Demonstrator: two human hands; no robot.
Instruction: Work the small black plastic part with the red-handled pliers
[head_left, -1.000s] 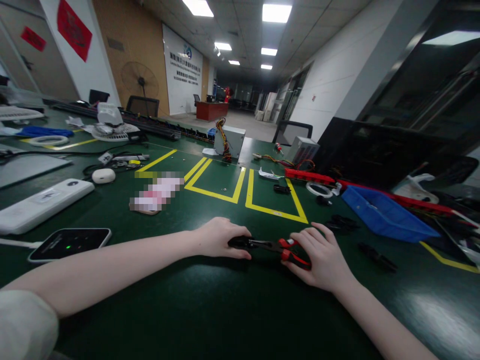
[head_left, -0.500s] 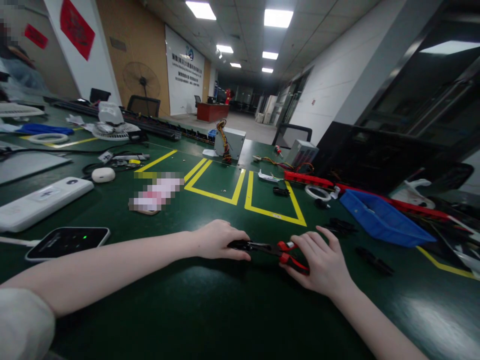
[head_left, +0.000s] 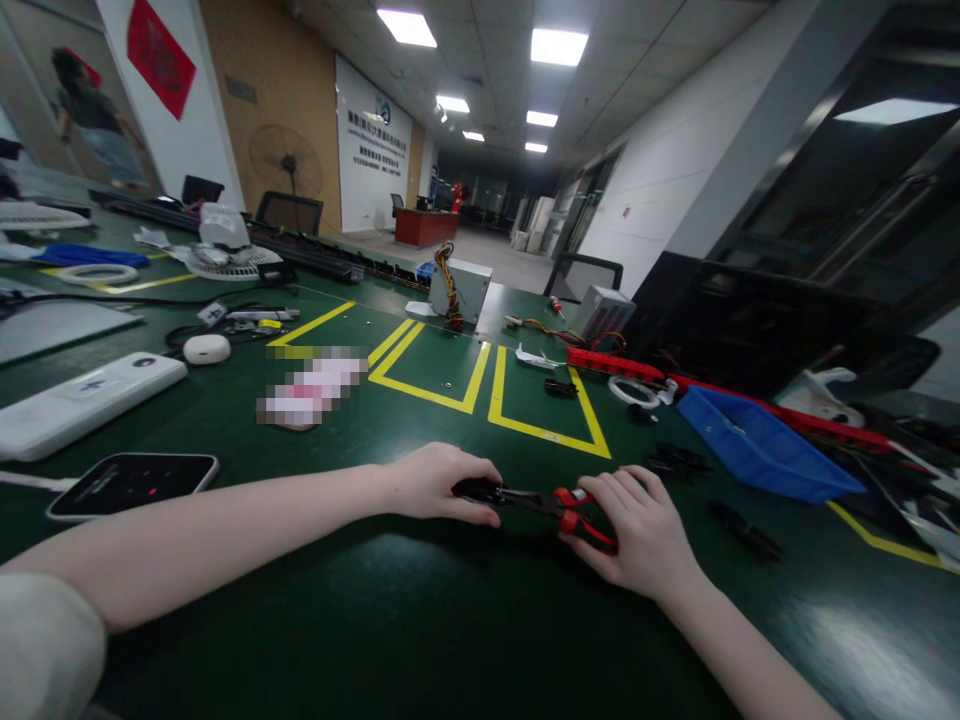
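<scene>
Over the near middle of the green table [head_left: 420, 620], my left hand [head_left: 439, 483] pinches a small black part [head_left: 478, 490] between thumb and fingers. What kind of part it is I cannot make out. My right hand [head_left: 637, 525] is closed around the red and black handles of a pair of pliers [head_left: 566, 508]. The dark jaws point left and meet the end of the black part. Whether they grip it tightly is too small to tell. Beyond the hands, yellow tape [head_left: 547, 436] marks boxes on the table, with a small black piece [head_left: 561, 388] inside one.
A blue bin [head_left: 765, 445] and black parts [head_left: 746, 530] lie to the right. On the left are a phone [head_left: 311, 390], a white power strip-like block [head_left: 90, 405], a black-topped device [head_left: 135, 485] and a white earbud case [head_left: 206, 349]. A power supply [head_left: 469, 290] stands farther back. A person [head_left: 97, 120] is at far left.
My right index finger, raised before, now lies down along the pliers with the other fingers. The left hand has hardly moved. The person at far left shows more fully.
</scene>
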